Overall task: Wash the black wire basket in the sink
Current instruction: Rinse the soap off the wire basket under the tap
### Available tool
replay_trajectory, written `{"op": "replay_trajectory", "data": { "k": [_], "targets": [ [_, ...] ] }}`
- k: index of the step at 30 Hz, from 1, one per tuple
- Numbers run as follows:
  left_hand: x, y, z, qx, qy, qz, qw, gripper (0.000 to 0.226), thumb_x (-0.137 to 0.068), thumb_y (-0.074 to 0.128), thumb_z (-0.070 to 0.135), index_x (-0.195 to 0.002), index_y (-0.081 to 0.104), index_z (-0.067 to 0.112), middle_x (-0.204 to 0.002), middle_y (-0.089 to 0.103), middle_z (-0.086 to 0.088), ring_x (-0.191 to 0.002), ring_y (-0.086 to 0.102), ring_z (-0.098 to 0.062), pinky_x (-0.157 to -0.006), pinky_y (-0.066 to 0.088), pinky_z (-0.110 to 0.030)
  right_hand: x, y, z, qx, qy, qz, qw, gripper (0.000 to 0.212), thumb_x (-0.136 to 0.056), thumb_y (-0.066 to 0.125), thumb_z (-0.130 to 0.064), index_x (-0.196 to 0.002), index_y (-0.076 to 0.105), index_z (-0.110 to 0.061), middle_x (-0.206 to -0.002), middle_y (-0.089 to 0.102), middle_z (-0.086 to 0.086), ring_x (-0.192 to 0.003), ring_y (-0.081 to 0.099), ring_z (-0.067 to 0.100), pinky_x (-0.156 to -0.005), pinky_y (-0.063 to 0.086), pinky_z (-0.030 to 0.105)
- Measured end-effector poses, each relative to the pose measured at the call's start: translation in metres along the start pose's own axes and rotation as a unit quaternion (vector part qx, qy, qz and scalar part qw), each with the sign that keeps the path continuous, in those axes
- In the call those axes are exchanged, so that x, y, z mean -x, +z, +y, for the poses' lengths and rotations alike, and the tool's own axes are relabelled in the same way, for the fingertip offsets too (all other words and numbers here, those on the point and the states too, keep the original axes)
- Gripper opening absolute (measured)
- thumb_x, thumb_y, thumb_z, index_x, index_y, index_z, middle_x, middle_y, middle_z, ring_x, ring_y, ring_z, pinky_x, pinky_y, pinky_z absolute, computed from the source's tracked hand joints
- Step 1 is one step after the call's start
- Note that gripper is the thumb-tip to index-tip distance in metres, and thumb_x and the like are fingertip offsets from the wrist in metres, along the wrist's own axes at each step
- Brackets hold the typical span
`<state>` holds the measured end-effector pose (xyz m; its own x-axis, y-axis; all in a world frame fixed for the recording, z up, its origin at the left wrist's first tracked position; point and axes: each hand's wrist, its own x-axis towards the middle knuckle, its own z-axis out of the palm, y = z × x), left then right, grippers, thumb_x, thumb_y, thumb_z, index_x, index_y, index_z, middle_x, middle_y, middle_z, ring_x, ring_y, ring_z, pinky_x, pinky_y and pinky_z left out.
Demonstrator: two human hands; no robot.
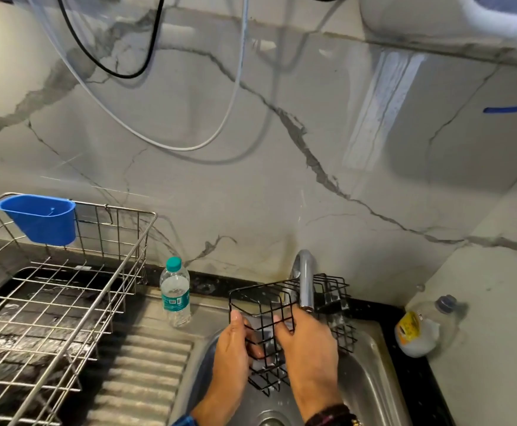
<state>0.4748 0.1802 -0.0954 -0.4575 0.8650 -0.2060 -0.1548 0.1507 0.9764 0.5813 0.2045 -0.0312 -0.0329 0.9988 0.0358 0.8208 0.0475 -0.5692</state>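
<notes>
The black wire basket (263, 305) hangs over the steel sink (370, 358), just under the chrome tap spout (306, 281). My left hand (231, 358) grips its left side with the thumb on the rim. My right hand (307, 348) holds the middle, fingers hooked through the wires. Water runs from the spout onto the basket's right part, which looks blurred. The basket's lower section is partly hidden behind both hands.
A plastic water bottle (174, 293) stands on the ribbed drainboard (146, 367) left of the sink. A steel dish rack (51, 302) with a blue cup (40, 218) fills the left. A soap bottle (423, 327) lies on the counter at the right. Marble wall behind.
</notes>
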Motion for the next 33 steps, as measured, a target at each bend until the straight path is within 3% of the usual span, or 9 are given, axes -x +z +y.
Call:
{"op": "replay_trajectory", "data": {
  "k": [4,7,12,15,17,20,25,30,33],
  "targets": [
    [-0.002,-0.007,0.012,-0.005,0.032,-0.012,0.999,0.070,-0.090,0.029,0.063,-0.083,0.061,0.001,-0.054,0.062,-0.005,-0.055,0.059,-0.018,-0.052,0.044,-0.024,-0.009,-0.008,0.021,-0.201,0.038,-0.100,0.974,0.035,-0.097,0.061,-0.021,-0.132,0.059,-0.027,-0.126,0.065,-0.005,-0.104,0.065,0.006,-0.094,0.056,0.029],
    [-0.007,-0.018,0.018,0.038,-0.019,-0.021,0.999,0.062,-0.099,0.029,0.056,-0.093,0.056,0.001,-0.056,0.058,-0.002,-0.052,0.057,-0.019,-0.038,0.034,-0.019,-0.010,-0.016,0.034,-0.252,0.043,-0.051,0.965,0.033,-0.099,0.057,-0.013,-0.102,0.065,-0.045,-0.104,0.071,-0.010,-0.090,0.069,0.009,-0.072,0.059,0.024],
    [-0.008,-0.022,0.019,0.051,-0.066,-0.074,0.994,0.068,-0.088,0.031,0.070,-0.097,0.053,0.006,-0.061,0.057,-0.002,-0.056,0.058,-0.020,-0.037,0.031,-0.021,-0.015,-0.013,0.030,-0.141,0.024,-0.145,0.979,0.017,-0.100,0.053,-0.042,-0.117,0.054,-0.040,-0.109,0.059,-0.018,-0.092,0.061,-0.001,-0.069,0.049,0.017],
    [-0.006,-0.025,0.018,0.052,-0.082,-0.102,0.990,0.071,-0.086,0.032,0.073,-0.100,0.052,0.006,-0.061,0.058,0.002,-0.068,0.060,-0.029,-0.047,0.034,-0.027,-0.020,-0.018,0.026,-0.188,0.057,-0.237,0.951,0.039,-0.089,0.053,-0.068,-0.115,0.058,-0.039,-0.118,0.058,-0.016,-0.110,0.057,0.006,-0.095,0.049,0.035],
    [-0.004,-0.025,0.016,0.062,-0.080,-0.104,0.989,0.074,-0.080,0.036,0.077,-0.099,0.053,0.007,-0.061,0.056,0.002,-0.072,0.054,-0.030,-0.049,0.033,-0.028,-0.022,-0.015,0.026,-0.234,0.076,-0.263,0.933,0.055,-0.084,0.053,-0.074,-0.121,0.056,-0.034,-0.122,0.058,-0.011,-0.111,0.056,0.007,-0.094,0.047,0.036],
    [-0.006,-0.023,0.017,0.063,-0.072,-0.058,0.994,0.072,-0.084,0.033,0.076,-0.095,0.054,0.008,-0.060,0.056,0.001,-0.070,0.053,-0.030,-0.048,0.034,-0.027,-0.019,-0.004,0.015,-0.175,0.045,-0.221,0.958,0.053,-0.091,0.045,-0.070,-0.127,0.049,-0.032,-0.121,0.056,-0.004,-0.105,0.056,0.008,-0.082,0.045,0.029],
    [-0.010,-0.025,0.020,0.034,-0.031,-0.016,0.999,0.074,-0.088,0.027,0.069,-0.096,0.057,0.002,-0.060,0.054,-0.002,-0.060,0.057,-0.023,-0.046,0.044,-0.027,-0.003,0.008,0.004,-0.064,0.012,-0.107,0.992,0.062,-0.085,0.037,-0.078,-0.120,0.051,-0.028,-0.114,0.057,-0.007,-0.106,0.059,0.011,-0.093,0.053,0.032],
    [-0.005,-0.028,0.010,0.006,-0.015,-0.020,1.000,0.079,-0.087,0.025,0.070,-0.096,0.059,-0.001,-0.054,0.054,0.004,-0.049,0.049,-0.013,-0.045,0.037,-0.026,0.001,-0.001,0.003,0.026,0.004,-0.094,0.995,0.063,-0.084,0.035,-0.078,-0.118,0.056,-0.031,-0.100,0.061,-0.013,-0.091,0.058,0.004,-0.066,0.043,0.016],
    [0.000,-0.027,0.013,0.012,-0.001,-0.015,1.000,0.074,-0.091,0.025,0.063,-0.094,0.058,-0.003,-0.057,0.054,0.000,-0.047,0.049,-0.008,-0.044,0.040,-0.021,0.003,0.001,0.005,-0.050,0.007,-0.086,0.995,0.049,-0.084,0.051,-0.068,-0.117,0.060,-0.032,-0.094,0.055,-0.019,-0.082,0.055,-0.004,-0.055,0.036,0.009]
  ]
}}
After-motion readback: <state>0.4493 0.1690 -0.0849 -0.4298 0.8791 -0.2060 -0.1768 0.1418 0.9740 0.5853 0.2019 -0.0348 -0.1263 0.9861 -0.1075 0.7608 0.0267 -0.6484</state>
